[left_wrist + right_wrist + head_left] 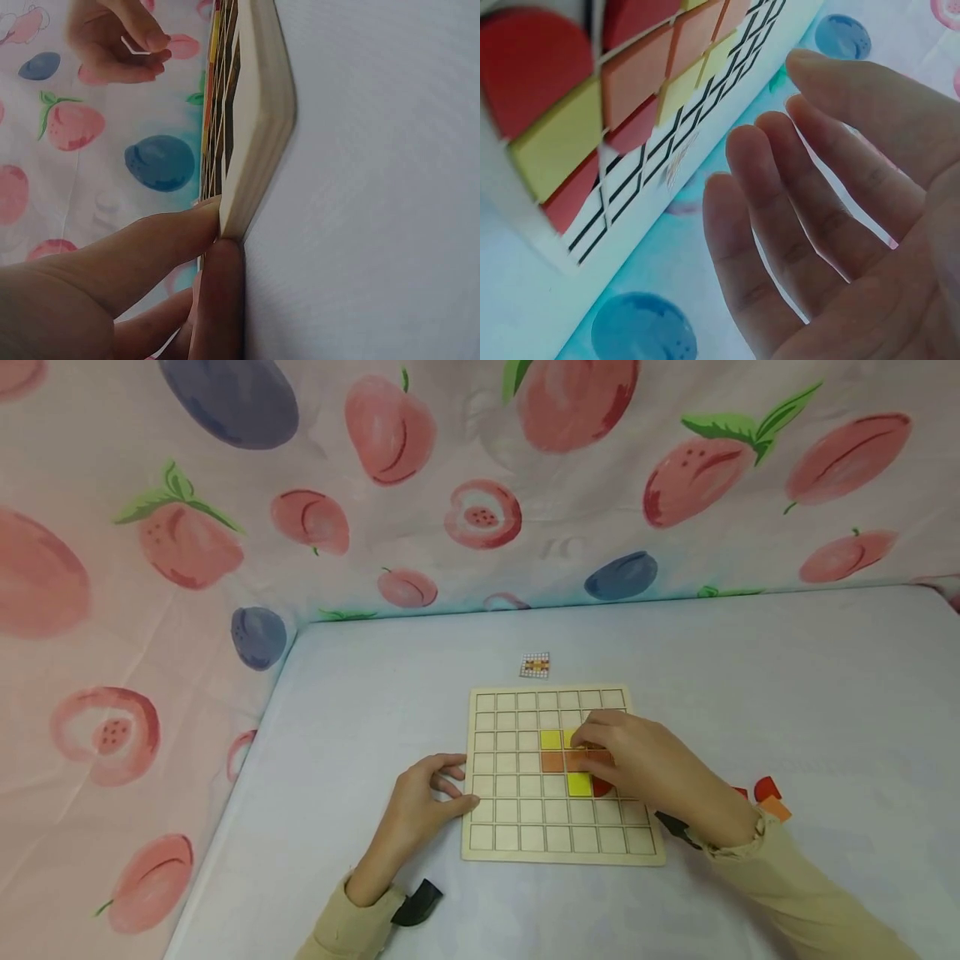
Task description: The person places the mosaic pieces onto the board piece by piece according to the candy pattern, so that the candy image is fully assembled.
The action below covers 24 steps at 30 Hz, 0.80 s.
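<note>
A wooden grid board [506, 837] lies flat on the white table. My left hand [423, 797] grips its left edge; in the left wrist view the thumb and a finger [221, 300] meet at the board's pale rim. Over the board's right half hovers my right hand [637, 764], partly hiding the cells there. The right wrist view shows its fingers [754, 169] loosely bent and apart, holding nothing. Set in the grid are yellow squares [551, 740], orange squares [552, 762] and red rounded pieces [536, 71].
Beyond the board's far edge lies a small pattern card [536, 666]. Right of the board, partly behind the right forearm, are a loose red rounded piece [767, 789] and an orange piece [775, 808]. A fruit-printed cloth [420, 527] hangs along the back and left.
</note>
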{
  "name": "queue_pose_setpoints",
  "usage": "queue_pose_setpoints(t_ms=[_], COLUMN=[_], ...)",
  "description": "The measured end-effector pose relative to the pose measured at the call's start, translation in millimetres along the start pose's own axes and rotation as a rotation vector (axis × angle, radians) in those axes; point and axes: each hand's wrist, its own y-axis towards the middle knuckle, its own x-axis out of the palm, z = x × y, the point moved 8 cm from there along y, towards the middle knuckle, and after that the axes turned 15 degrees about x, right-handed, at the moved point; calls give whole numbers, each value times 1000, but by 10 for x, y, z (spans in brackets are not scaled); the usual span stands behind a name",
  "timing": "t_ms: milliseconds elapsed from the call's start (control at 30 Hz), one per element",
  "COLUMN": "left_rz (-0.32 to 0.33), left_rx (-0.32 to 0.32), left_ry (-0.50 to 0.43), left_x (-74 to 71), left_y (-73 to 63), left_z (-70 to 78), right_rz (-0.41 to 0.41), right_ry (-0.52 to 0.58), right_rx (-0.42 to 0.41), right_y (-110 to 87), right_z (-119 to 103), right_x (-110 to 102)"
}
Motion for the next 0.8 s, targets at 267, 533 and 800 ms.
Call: queue_pose_setpoints(t_ms=[267,533,800], left_rz=[-1,-11,-5], left_rx=[3,7,-2], left_ry=[1,12,0], left_x=[4,-15,4], left_y=[-7,-10,-1], left_z=[-4,-1,-2], right_rz=[1,59,94], right_ry=[-29,-63,-83], right_rx=[37,24,56], right_y=[-121,-280,-437], right_z=[148,334,579], right_x=[-81,-204,-294])
